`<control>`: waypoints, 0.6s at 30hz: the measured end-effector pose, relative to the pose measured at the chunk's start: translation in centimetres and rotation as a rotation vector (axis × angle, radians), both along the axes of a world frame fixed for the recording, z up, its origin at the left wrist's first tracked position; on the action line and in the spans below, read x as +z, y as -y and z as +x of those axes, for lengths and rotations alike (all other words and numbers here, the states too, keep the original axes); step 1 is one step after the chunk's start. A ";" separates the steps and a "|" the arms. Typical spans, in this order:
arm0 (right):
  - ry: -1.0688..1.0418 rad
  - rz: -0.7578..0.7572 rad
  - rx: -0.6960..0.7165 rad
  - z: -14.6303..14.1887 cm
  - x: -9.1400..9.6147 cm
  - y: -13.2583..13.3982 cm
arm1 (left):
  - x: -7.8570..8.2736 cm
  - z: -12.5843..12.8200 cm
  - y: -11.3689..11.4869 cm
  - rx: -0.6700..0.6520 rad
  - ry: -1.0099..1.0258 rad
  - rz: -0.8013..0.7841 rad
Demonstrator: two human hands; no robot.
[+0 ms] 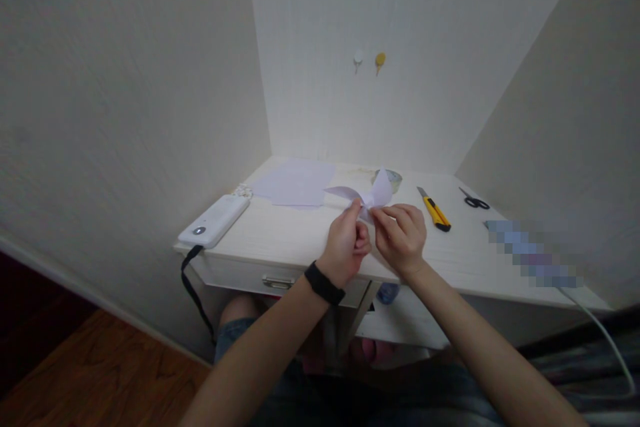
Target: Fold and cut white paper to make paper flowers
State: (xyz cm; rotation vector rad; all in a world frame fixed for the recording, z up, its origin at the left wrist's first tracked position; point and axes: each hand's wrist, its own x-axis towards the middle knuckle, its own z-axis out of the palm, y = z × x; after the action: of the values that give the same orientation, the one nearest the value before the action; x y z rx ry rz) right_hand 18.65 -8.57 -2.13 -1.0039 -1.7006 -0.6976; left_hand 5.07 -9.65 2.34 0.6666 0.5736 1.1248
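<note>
A pale lilac paper pinwheel (383, 188) with curved blades is held up over the white desk (290, 232). My left hand (347, 240), with a black band at its wrist, pinches it near the centre between thumb and finger. Close beside, my right hand (401, 234) has its thumb and fingertips pressed together at the same centre. Whether a small piece sits between those fingertips is too fine to make out. Behind the blades, a roll of tape (395, 180) lies on the desk, partly covered by the paper.
Lilac paper sheets (295, 182) lie at the back left. A white power bank (215, 220) with a black strap sits at the left edge. On the right are a yellow utility knife (436, 212), black scissors (475, 200) and a blurred-out object (533, 254) with a white cable.
</note>
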 end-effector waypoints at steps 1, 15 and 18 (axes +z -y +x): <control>0.012 0.006 0.004 -0.1 0.1 0.0 | 0.1 0.1 -0.2 -0.009 0.037 -0.025; -0.090 -0.127 0.055 -0.5 0.9 -0.2 | -2.1 0.2 -1.5 0.089 0.009 0.097; -0.140 -0.206 0.110 -0.3 0.9 -0.3 | -2.2 0.1 -1.6 0.076 0.017 0.080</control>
State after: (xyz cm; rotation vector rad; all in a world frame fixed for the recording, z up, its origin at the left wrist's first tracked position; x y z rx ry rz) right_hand 18.36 -8.28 -1.22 -1.0656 -1.7144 -0.3776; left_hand 5.14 -8.00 0.17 0.7088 0.5450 1.2282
